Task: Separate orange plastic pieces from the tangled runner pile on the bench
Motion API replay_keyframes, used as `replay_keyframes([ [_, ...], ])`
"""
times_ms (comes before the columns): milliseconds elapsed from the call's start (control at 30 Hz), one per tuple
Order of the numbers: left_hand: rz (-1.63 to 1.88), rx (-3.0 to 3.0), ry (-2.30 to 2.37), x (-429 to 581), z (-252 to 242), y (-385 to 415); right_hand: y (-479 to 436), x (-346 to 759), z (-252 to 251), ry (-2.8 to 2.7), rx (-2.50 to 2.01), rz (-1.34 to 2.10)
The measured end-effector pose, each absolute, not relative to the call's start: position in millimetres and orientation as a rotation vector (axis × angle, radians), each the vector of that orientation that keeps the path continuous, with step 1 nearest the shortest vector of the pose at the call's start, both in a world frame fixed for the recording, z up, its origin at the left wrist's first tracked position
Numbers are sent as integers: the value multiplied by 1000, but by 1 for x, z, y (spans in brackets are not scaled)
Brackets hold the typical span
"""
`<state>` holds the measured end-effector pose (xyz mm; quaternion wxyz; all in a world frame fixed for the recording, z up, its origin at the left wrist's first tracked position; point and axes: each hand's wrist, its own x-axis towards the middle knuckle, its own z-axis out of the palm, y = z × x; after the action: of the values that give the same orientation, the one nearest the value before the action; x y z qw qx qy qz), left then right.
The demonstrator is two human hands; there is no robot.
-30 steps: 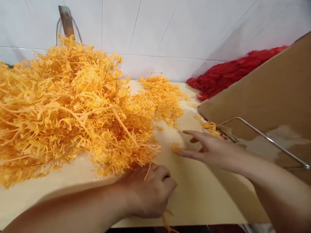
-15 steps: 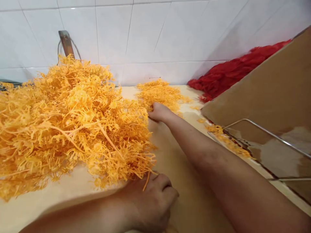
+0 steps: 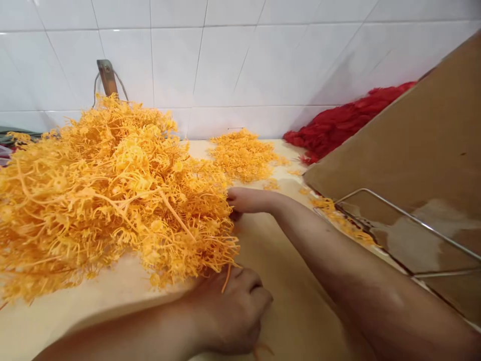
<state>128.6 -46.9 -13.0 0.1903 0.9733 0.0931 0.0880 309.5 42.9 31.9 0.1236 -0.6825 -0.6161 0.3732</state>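
A big tangled heap of orange-yellow plastic flower sprigs (image 3: 128, 185) fills the left of the tabletop. At its near right corner rests my left hand (image 3: 238, 306), closed, back upward; a stray stem hangs over its knuckles and what its fingers hold is hidden. A thin orange strand (image 3: 261, 351) shows just below that hand. My right hand (image 3: 242, 199) reaches to the heap's right edge with curled fingers, partly covered by sprigs, so I cannot see what is in them. Beyond it, against the wall, lies a smaller flat pile of orange pieces (image 3: 242, 155).
To the right stands a tilted brown cardboard panel (image 3: 413, 140) with a bent metal rod (image 3: 406, 215) before it. Red petal-like pieces (image 3: 349, 120) are heaped behind. Loose orange bits (image 3: 341, 220) line the table's right side. A wooden handle (image 3: 107, 77) leans on the tiled wall (image 3: 233, 60).
My right hand has drawn back from the small pile toward me, now beside the large heap's edge. My left hand has stayed almost where it was. The camera view has tilted slightly upward.
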Motion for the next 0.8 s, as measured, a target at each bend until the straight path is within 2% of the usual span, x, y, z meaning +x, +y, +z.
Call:
replay_keyframes([
  [100,266,2749,272,128,-13,-47,64,314,30,-1760,-1987,592],
  [267,290,2769,268,127,-12,-48,75,319,25,-1654,-2010,311],
  [400,282,2804,246,128,-12,-48,61,305,39,-1581,-1917,252],
  [633,133,2835,249,130,-8,-50,36,248,101,-1454,-1383,425],
  [800,145,2845,252,131,-8,-50,36,213,90,-1765,-1329,306],
])
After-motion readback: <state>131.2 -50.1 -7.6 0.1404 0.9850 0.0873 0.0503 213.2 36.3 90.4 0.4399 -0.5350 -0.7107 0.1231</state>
